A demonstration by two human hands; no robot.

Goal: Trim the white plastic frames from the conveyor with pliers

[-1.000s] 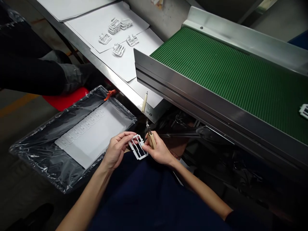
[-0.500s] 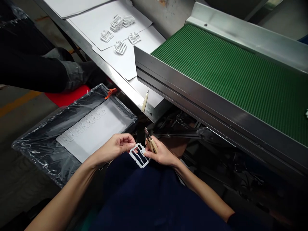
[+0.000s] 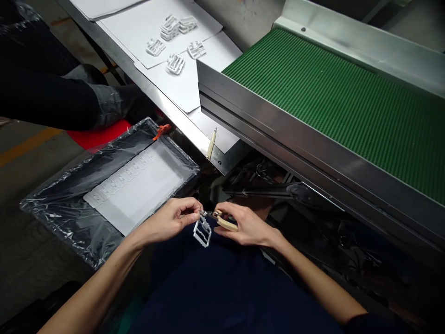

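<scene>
My left hand (image 3: 181, 216) pinches the upper edge of a white plastic frame (image 3: 202, 232), which hangs tilted in front of my dark blue clothing. In my right hand (image 3: 241, 223) is a pair of nippers (image 3: 226, 225) with cream handles. Their metal tip points left and meets the top of the frame beside my left fingertips; whether the jaws are closed on it I cannot tell. Several similar white parts (image 3: 175, 63) lie singly and stacked on paper sheets (image 3: 187, 95) on the metal table.
A plastic-lined box (image 3: 55, 199) at the left holds a white sheet with a row of thin parts. A cream-handled tool (image 3: 211, 144) lies on the table corner. The green conveyor (image 3: 330, 106) fills the right. A person's dark-clothed leg (image 3: 45, 99) is at the left.
My right hand has let go of the frame and turned the nippers from pointing up to pointing left, onto the frame. The frame has swung to hang from my left fingers.
</scene>
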